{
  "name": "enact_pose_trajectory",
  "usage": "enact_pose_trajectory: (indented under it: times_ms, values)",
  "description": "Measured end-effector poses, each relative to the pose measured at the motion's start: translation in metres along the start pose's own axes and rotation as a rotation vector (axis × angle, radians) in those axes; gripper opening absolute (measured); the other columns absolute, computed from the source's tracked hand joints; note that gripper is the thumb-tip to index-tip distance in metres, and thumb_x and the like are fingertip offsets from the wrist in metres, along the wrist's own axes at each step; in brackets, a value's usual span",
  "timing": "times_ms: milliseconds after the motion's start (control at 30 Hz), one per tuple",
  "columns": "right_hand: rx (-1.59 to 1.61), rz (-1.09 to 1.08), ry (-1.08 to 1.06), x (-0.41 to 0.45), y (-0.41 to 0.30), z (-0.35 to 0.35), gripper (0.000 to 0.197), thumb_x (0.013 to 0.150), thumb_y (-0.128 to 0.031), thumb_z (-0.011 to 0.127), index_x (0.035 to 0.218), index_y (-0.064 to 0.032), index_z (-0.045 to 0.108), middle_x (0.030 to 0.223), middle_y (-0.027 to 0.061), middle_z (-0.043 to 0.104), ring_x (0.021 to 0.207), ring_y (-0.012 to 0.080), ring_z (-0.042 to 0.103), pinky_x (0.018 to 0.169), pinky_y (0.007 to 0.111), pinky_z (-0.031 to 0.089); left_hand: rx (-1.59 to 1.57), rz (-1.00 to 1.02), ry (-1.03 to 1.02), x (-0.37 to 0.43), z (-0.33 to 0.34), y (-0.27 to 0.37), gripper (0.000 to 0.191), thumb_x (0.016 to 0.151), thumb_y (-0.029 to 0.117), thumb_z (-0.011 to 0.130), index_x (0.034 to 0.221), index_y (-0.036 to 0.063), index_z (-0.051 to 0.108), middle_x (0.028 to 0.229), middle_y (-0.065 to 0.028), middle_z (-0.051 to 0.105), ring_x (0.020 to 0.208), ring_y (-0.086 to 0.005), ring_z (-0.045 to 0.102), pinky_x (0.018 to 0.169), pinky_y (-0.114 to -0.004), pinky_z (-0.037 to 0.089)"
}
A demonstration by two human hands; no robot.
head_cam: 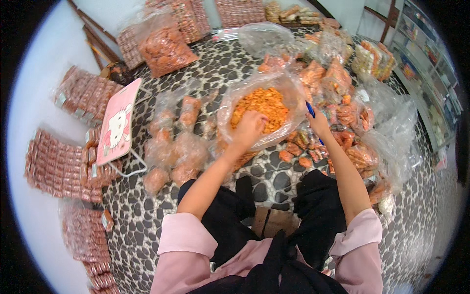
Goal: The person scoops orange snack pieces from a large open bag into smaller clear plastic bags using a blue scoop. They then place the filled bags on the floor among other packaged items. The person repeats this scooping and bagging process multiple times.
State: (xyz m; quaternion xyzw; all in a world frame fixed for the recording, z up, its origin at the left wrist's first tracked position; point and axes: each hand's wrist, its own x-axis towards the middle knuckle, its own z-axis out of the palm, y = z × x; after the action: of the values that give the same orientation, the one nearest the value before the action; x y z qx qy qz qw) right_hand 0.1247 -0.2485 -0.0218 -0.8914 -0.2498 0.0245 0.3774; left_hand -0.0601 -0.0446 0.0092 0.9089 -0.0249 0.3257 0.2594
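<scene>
A large clear plastic bag (226, 106) stands wide open before me, with orange chips (270, 101) inside. My left hand (251, 125) reaches over its near rim and touches the chips. Its fingers are curled, and whether they grip any chips is hidden. To the right of the bag, my right hand (318, 123) is closed around a slim blue tool (310, 109). One end of that tool sticks out above the fist and a blue bit shows below it; its exact kind is unclear.
Bagged snacks (339, 77) and small packets (293, 149) crowd the right side, beside loose clear plastic (394, 128). Filled bags (189, 150) lie left, near a pink folding table (119, 123) tipped on its side. Stacked packs (58, 165) line the wall; a glass cabinet (418, 92) stands right.
</scene>
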Motion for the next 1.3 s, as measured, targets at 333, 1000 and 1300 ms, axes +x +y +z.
enact_pose_trajectory:
  times_ms: [333,1000,1300]
  values:
    - [-0.326,-0.147,-0.385,-0.059,0.138,-0.008,0.034,0.084,-0.033,0.050,0.098,-0.0029,0.056,0.090,0.0218,0.060,0.085,0.0348,0.059,0.074,0.045,0.047,0.047,-0.136,-0.748,-0.082,0.230,0.022,0.037,0.077,0.014,0.054,0.111,0.0028,0.048,0.116,-0.0134,0.045,0.116,-0.0297,0.039,0.091,-0.040,0.040]
    - [0.244,0.179,-0.156,-0.044,0.105,-0.035,0.027,0.082,-0.023,0.057,0.098,-0.0008,0.055,0.070,0.0142,0.058,0.065,0.0260,0.058,0.061,0.035,0.045,-0.401,-0.437,-0.507,0.026,0.222,0.060,0.038,0.081,0.028,0.059,0.106,-0.0003,0.053,0.092,-0.0199,0.056,0.086,-0.0334,0.054,0.075,-0.036,0.043]
    - [0.356,0.035,-0.072,-0.023,-0.064,-0.086,0.025,0.087,-0.024,0.051,0.092,0.0003,0.049,0.065,0.0094,0.057,0.054,0.0173,0.054,0.052,0.031,0.042,-0.700,-0.506,-0.223,0.082,0.066,0.050,0.033,0.090,0.026,0.051,0.109,-0.0002,0.055,0.095,-0.0051,0.061,0.088,-0.0098,0.053,0.080,-0.026,0.041]
